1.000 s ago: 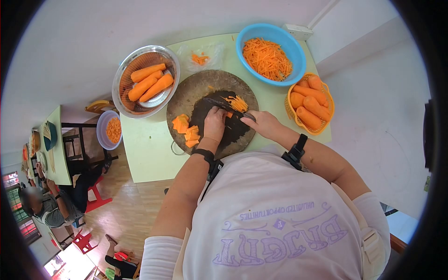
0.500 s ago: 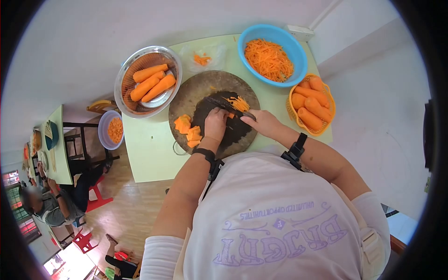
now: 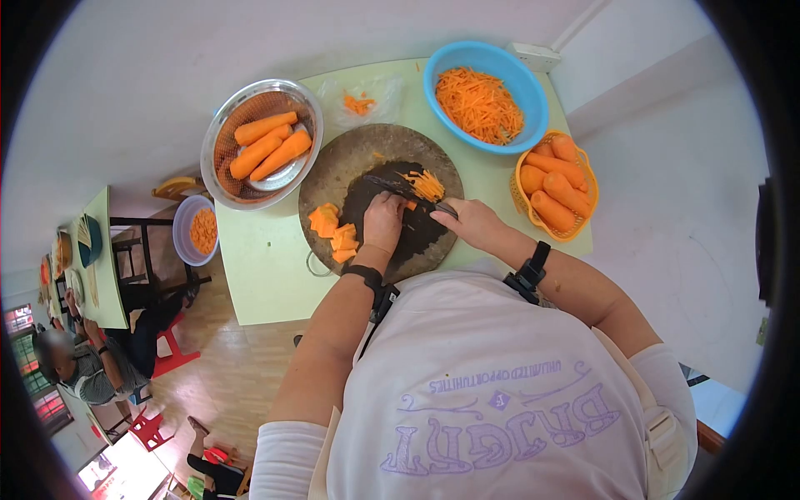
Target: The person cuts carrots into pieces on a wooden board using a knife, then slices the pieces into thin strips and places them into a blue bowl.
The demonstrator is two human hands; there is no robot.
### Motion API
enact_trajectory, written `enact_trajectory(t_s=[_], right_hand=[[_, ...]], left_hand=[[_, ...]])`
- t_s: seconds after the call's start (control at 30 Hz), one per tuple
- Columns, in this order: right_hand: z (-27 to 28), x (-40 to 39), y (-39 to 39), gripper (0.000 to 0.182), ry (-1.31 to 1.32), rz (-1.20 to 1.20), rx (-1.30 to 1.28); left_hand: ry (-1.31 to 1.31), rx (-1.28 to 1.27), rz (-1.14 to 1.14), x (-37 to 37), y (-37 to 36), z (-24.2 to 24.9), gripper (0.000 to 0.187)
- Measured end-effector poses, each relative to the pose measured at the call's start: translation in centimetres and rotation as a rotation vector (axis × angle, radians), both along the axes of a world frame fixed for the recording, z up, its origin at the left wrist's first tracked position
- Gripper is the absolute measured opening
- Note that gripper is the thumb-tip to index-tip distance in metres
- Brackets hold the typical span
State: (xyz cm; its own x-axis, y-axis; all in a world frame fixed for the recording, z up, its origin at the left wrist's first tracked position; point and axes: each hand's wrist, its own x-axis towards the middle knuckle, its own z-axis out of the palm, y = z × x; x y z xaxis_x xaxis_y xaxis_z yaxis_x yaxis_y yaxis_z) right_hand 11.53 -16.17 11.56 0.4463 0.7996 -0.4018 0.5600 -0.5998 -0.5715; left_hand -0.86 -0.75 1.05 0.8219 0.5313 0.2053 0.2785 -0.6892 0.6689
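My right hand (image 3: pixel 472 222) is closed round the handle of a dark-bladed kitchen knife (image 3: pixel 392 183). The blade lies across the round chopping board (image 3: pixel 337 167), its tip toward the left. With bent fingers, my left hand (image 3: pixel 384 220) presses a small carrot piece (image 3: pixel 410 205) against the board beside the blade; most of that piece is hidden. Beyond the knife lies a small heap of carrot strips (image 3: pixel 427 185). Flat carrot slices (image 3: pixel 333 229) are piled at the board's left edge, close to my left wrist.
Around the board stand a metal basin (image 3: pixel 211 142) with peeled carrots, a blue basin (image 3: pixel 533 92) of shredded carrot and a yellow basket (image 3: pixel 587 200) of carrots. A plastic bag (image 3: pixel 385 96) lies behind. A person (image 3: pixel 112 367) sits at another table on the left.
The hands and knife hold almost the same position over the board. The whole view has shifted very slightly.
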Motion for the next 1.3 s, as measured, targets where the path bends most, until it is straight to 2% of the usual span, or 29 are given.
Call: enact_trajectory(t_s=[0.4, 0.6, 0.67, 0.9, 1.07, 1.3], right_hand=[[0.5, 0.0, 0.3, 0.053, -0.002, 0.029, -0.047], [-1.2, 0.2, 0.9, 0.053, 0.022, 0.009, 0.086], [-1.4, 0.5, 0.9, 0.053, 0.033, -0.024, 0.002], [-0.4, 0.4, 0.6, 0.054, 0.016, -0.002, 0.061], [0.4, 0.3, 0.1, 0.055, 0.047, 0.003, -0.036], [0.1, 0.3, 0.0, 0.055, 0.038, 0.001, -0.016]], left_hand=[[-0.009, -0.011, -0.001, 0.0, 0.0, -0.2, 0.006], [-0.032, -0.009, -0.003, -0.1, 0.0, 0.2, 0.006], [-0.027, -0.022, -0.01, -0.1, 0.1, 0.2, 0.007], [-0.034, -0.01, -0.004, 0.0, 0.0, 0.2, 0.006], [-0.03, 0.003, -0.013, -0.1, 0.0, 0.0, 0.006], [-0.014, 0.016, -0.009, -0.1, -0.1, 0.0, 0.007]])
